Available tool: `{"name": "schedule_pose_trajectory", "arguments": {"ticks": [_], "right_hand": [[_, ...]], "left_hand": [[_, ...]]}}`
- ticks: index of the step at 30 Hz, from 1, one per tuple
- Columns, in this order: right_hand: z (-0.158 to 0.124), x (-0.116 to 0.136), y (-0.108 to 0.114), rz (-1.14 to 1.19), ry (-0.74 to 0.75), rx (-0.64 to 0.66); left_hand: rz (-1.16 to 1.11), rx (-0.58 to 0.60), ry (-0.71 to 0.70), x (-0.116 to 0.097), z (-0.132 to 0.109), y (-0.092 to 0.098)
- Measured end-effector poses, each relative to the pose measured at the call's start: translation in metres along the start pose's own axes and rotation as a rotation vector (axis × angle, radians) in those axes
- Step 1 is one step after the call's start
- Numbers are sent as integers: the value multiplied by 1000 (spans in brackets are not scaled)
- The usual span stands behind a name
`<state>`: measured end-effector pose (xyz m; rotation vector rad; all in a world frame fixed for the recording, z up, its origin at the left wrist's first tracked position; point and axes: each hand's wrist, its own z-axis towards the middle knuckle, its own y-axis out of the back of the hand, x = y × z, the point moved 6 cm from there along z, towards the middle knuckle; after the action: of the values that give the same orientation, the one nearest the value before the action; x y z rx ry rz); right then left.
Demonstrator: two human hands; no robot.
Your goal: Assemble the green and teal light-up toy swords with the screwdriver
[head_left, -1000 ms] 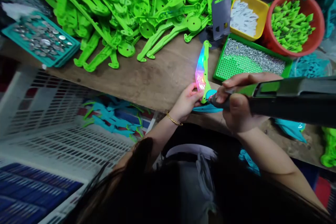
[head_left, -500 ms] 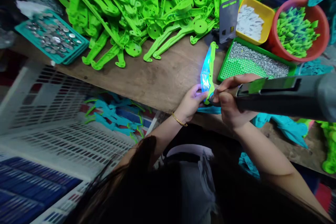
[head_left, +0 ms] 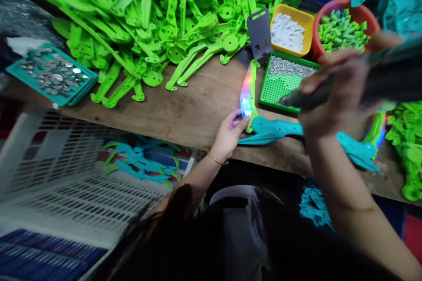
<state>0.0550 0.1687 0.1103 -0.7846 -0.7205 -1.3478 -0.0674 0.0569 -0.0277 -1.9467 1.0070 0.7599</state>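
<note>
My left hand (head_left: 229,134), with a bracelet at the wrist, is closed on the lower end of a glowing toy part (head_left: 246,96). This part has a green edge and a clear side lit pink, yellow and blue. At its base it meets a teal plastic piece (head_left: 272,128) lying along the table's front edge; whether they are fastened I cannot tell. My right hand (head_left: 343,92), smeared by motion, grips a dark power screwdriver (head_left: 385,74). Its tip is over the green perforated tray (head_left: 275,92) of small metal screws.
Beyond the screws stand a yellow tub (head_left: 308,22) of white pieces and a red bucket (head_left: 376,22) of green bits. A grey bracket (head_left: 259,30) stands nearby. Green plastic parts (head_left: 132,22) heap the back; a teal tray (head_left: 89,83) of metal discs sits left, above a white crate (head_left: 66,140).
My right hand has lifted the screwdriver off the part and swung it right and up to the screw tray. The light turned from blue to several colours. My left hand keeps its hold.
</note>
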Motion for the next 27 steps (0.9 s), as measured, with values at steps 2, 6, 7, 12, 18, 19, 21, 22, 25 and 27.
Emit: {"name": "schedule_pose_trajectory", "arguments": {"ticks": [2,6,7,12,18,19,21,22,25,27], "right_hand": [[26,-9,26,-29,227,-327],[49,-62,46,-266,176,-400],[49,-73,49,-310,136,-389],[39,-109,58,-267,-74,-247],[37,-102,49,-262,-100,-244],[38,-95,47,-250,-85,-267],[41,-75,45,-208,-46,-321],[42,-61,44,-178,-19,-350],[32,-15,37,-81,45,-388],[15,12,26,-15,17,-320]], "left_hand": [[110,-9,0,-2,-1,2],[280,76,119,-2,-6,7],[279,105,136,-3,-8,9],[150,210,213,-9,-25,17],[373,149,209,-12,-33,32],[386,145,210,-13,-34,34],[360,157,237,-11,-35,35],[328,159,248,-10,-36,35],[221,112,240,-7,-38,35],[164,65,220,-4,-39,35]]}}
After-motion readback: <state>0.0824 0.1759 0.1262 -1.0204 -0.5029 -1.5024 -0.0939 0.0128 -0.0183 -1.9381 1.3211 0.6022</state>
